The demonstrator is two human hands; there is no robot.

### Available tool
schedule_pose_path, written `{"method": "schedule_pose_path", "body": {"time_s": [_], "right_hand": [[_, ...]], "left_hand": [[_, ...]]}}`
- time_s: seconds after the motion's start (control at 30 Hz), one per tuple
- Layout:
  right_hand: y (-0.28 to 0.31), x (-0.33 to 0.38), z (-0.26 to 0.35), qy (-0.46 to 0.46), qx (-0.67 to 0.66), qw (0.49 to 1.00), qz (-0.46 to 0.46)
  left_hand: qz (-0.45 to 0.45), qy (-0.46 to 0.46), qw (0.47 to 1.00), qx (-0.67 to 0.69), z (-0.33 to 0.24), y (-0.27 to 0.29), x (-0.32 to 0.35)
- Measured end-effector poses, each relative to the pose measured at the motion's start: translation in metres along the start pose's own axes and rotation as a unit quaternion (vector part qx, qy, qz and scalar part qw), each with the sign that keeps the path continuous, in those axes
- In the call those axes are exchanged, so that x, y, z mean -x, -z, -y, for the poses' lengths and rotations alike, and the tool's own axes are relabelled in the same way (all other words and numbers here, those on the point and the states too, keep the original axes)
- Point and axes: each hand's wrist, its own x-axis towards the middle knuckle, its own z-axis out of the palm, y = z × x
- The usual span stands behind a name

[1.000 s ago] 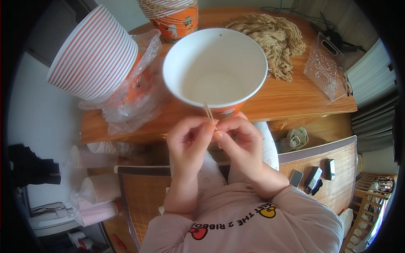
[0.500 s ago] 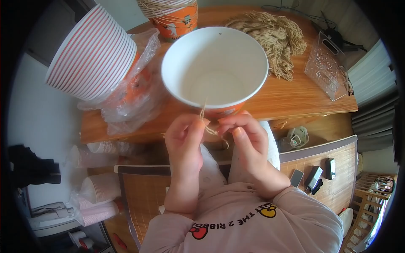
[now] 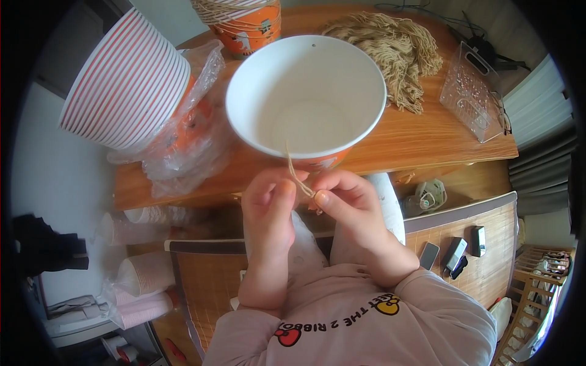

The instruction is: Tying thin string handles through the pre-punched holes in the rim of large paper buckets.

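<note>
Between my hands is a thin piece of beige twine, with one loose end rising in front of the bucket's near rim. My left hand pinches the twine between thumb and fingers. Thumb and forefinger of my right hand close on a knotted part of it. Just beyond my fingers stands a large white-lined paper bucket, orange outside, its mouth facing up toward me. A small hole shows near its far rim. The bucket's inside holds nothing that I can see.
On the wooden table, a tall stack of nested paper buckets in clear plastic leans at left. Another orange bucket stack wound with twine stands behind. A heap of beige twine and a clear plastic holder lie at right.
My right hand has moved slightly left and closed its thumb and forefinger on the knotted part of the twine. The dangling end is now mostly hidden by that hand.
</note>
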Motion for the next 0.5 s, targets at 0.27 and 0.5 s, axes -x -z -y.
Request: {"method": "schedule_pose_path", "body": {"time_s": [0.27, 0.5], "right_hand": [[0.0007, 0.0011, -0.0012, 0.023, 0.003, 1.000, 0.005], [0.0036, 0.0008, -0.0024, 0.080, 0.057, 0.995, 0.018]], "left_hand": [[0.003, 0.016, 1.000, -0.025, -0.0034, 0.0010, 0.0034], [-0.005, 0.009, 1.000, 0.000, 0.0030, 0.0066, 0.0050]]}}
